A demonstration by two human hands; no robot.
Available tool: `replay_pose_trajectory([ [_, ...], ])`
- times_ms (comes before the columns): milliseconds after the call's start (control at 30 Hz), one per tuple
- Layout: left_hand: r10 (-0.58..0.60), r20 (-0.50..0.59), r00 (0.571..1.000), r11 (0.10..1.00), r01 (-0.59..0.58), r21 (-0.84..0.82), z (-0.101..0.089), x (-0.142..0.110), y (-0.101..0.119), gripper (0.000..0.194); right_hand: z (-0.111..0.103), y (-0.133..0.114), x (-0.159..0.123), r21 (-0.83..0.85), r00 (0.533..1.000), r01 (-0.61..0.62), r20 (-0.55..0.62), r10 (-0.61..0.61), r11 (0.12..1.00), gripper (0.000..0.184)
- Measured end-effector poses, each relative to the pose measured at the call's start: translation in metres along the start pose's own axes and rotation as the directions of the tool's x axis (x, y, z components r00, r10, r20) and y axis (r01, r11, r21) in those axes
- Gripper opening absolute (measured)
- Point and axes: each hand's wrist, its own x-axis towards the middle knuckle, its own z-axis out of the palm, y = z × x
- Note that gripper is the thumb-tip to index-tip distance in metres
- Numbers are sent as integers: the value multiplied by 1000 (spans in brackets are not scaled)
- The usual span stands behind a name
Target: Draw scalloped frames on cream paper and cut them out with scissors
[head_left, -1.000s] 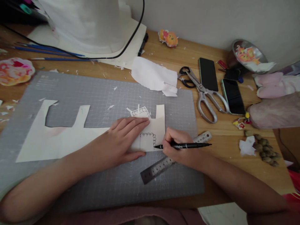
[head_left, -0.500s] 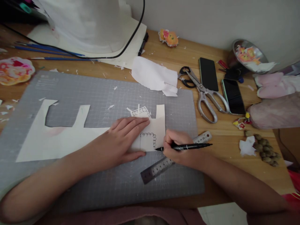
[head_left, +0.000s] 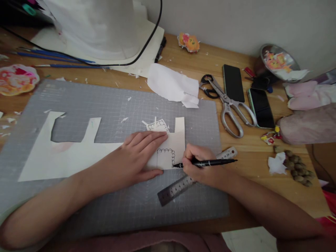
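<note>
My left hand (head_left: 139, 155) lies flat with fingers stretched out, pressing a cut sheet of cream paper (head_left: 70, 159) onto the grey cutting mat (head_left: 110, 105). My right hand (head_left: 201, 164) is closed on a black marker pen (head_left: 210, 162) lying almost level, its tip at the paper's lower right corner. There the tip touches the right side of a scalloped frame drawn in black (head_left: 166, 157). A small cut piece with the same scalloped line (head_left: 156, 125) lies just above my left fingers. A steel ruler (head_left: 175, 187) runs slantwise under my right hand.
Large steel scissors (head_left: 228, 108) and two dark phones (head_left: 233, 83) lie right of the mat. A crumpled white paper (head_left: 172, 85), a black cable (head_left: 147, 42), blue pencils (head_left: 52, 57), a metal bowl (head_left: 279, 63), pink cloth (head_left: 307, 115) and small brown pods (head_left: 296, 168) surround the mat.
The pen tip has shifted slightly down and back along the right side of the scalloped frame. My left hand has stayed in place on the paper.
</note>
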Motion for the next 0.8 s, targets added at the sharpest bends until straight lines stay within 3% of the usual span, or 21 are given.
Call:
replay_pose_trajectory([
  [233,-7,1,1000,1000,7,-18,0,-1,0,71,1,0,0,-23,998,20,59,-19,1000,21],
  [800,12,-19,1000,1000,-12,-3,0,-1,0,70,6,0,0,-71,999,26,44,-23,997,21],
])
